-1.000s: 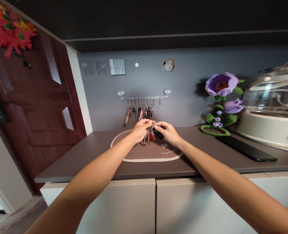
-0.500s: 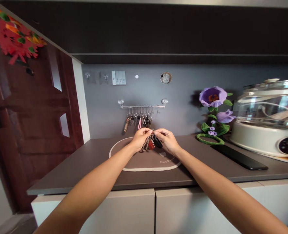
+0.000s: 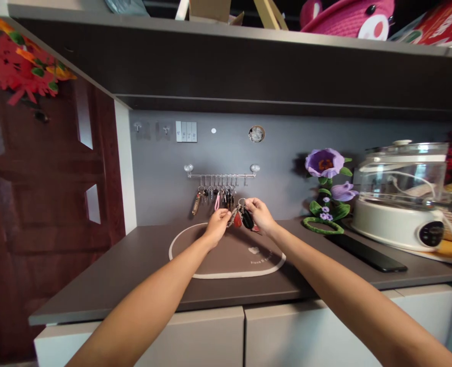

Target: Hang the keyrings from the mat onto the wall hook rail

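Observation:
A bunch of keys hangs between my two hands above the brown counter. It has a metal ring, a black fob, a red tag and a braided strap. My right hand pinches the ring at the top. The fingers of my left hand are closed at the braided strap, on the bunch's left side. Just behind, a metal hook rail on the grey wall carries several other key sets. Some hooks at its right end are bare.
An oval brown mat lies under my hands. To the right are a purple knitted flower, a black phone and a white appliance with a glass top. A dark shelf overhangs the counter; a door stands left.
My view has tilted upward, showing items on the shelf. My hands have moved apart slightly, the left one lower along the strap, and the ring now shows by my right fingers.

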Tool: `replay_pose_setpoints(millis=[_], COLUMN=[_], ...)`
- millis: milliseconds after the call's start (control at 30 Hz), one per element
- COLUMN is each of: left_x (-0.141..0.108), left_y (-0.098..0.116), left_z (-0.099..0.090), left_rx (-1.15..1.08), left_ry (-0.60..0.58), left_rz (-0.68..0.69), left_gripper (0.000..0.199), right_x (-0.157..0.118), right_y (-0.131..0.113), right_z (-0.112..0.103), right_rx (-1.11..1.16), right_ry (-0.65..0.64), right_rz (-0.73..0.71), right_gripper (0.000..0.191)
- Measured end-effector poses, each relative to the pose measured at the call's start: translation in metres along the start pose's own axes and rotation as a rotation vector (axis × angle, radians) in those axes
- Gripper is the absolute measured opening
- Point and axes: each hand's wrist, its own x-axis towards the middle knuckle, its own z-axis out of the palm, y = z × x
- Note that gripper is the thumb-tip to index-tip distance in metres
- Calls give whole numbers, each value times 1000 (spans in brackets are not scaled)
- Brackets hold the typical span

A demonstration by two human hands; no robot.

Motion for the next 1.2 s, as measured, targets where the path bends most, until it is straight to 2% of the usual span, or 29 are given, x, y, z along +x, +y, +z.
replay_pose_setpoints(millis=[100, 233, 567, 833, 1200], left_x=[0, -4, -3, 1, 1], left_y=[2, 9, 11, 6, 5], left_z=[-1, -1, 0, -1, -2], left_rx=[29, 58, 63, 93, 142], left_ry=[81, 85, 113, 133, 138], left_rz=[-51, -102, -57, -9, 21], left_gripper=[30, 23, 23, 25, 26], right_x=[23, 49, 91, 104, 104], right_y=[0, -3, -7, -1, 10], right_z=[1, 3, 15, 24, 23], right_rx=[-59, -129, -304, -384, -366], right_ry=[78, 133, 306, 440, 436], right_rz=[-31, -12, 21, 100, 116], right_gripper=[31, 26, 17, 20, 17])
